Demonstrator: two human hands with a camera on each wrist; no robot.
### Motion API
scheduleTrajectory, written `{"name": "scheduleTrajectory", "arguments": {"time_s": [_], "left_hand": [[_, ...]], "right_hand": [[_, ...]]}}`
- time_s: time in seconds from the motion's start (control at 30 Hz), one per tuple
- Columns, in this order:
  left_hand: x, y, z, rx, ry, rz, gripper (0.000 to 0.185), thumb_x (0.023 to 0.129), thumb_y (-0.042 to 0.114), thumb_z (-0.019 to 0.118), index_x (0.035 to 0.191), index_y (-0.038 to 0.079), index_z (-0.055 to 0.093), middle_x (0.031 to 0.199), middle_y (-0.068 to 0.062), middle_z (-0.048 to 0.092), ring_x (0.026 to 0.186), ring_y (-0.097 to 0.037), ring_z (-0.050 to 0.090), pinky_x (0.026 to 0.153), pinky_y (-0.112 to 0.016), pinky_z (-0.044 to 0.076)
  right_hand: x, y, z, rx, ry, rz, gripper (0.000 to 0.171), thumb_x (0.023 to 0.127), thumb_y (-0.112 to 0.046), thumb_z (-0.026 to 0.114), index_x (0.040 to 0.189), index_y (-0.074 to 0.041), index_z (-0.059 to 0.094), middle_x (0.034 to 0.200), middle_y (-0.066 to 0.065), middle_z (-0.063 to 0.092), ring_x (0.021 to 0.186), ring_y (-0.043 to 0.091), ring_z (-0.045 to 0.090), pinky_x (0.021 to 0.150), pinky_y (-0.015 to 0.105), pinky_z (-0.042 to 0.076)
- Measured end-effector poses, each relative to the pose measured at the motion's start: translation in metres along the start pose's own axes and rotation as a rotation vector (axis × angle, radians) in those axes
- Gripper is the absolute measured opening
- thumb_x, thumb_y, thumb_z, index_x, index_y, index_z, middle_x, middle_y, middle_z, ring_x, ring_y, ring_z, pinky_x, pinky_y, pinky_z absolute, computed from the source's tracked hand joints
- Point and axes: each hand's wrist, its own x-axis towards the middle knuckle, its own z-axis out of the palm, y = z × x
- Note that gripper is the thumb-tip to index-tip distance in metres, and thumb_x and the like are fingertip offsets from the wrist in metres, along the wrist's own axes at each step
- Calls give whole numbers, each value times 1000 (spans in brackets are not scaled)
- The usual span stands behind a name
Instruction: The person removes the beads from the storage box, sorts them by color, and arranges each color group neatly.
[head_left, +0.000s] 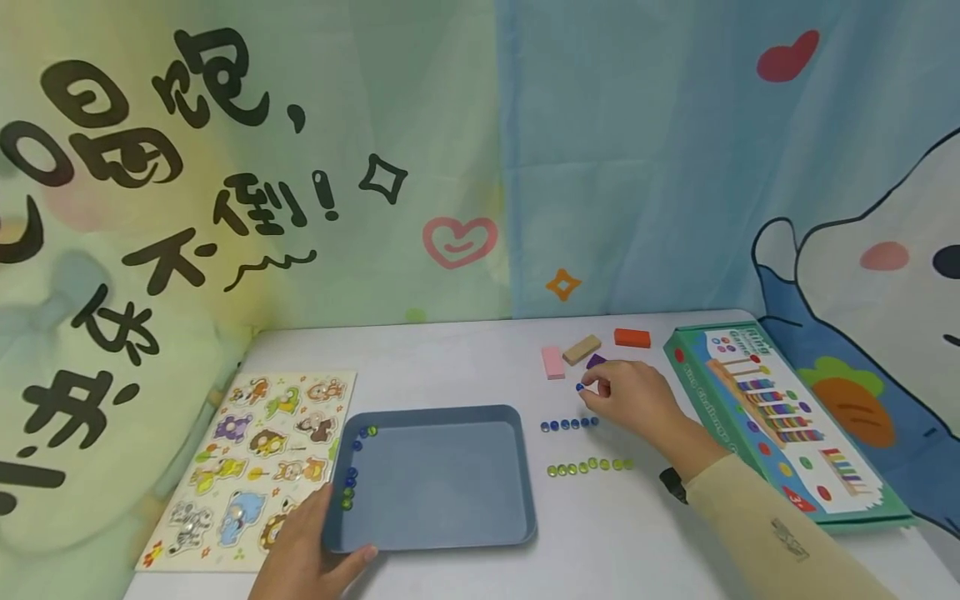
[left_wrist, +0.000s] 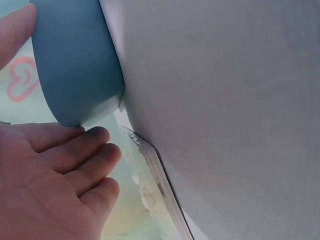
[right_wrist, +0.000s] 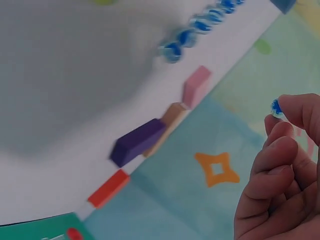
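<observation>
My right hand [head_left: 628, 393] pinches a blue bead [head_left: 579, 387]; left hand [head_left: 311, 546] grips the tray [head_left: 438, 537] corner.
Bead is lifted just past the blue row [head_left: 570, 424], green row [head_left: 590, 465] nearer. I judge placing comes next: set it at the row's end without nudging the neighbours.

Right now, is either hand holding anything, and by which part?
The right hand pinches a blue marble at its fingertips. The left hand grips the blue tray at its near-left corner.
</observation>
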Motion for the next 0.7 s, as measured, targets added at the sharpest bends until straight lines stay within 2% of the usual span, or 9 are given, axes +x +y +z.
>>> {"name": "scheduleTrajectory", "arguments": {"time_s": [0.4, 0.7], "left_hand": [[-1, -2, 1, -1, 22, 24, 117, 80, 69, 79, 162, 1, 30, 162, -26, 42, 148, -52, 41, 122, -67, 37], [-1, -1, 2, 15, 28, 21, 118, 80, 68, 80, 162, -1, 30, 162, -27, 42, 147, -53, 41, 121, -68, 37]], "right_hand": [[-10, 33, 17, -41, -115, 77, 21, 91, -25, 76, 107, -12, 81, 73, -2, 58, 71, 16, 52, 62, 28, 39], [-16, 40, 24, -59, -121, 60, 18, 89, -22, 78, 102, -10, 81, 78, -2, 67, 73, 16, 55, 65, 29, 46]]}}
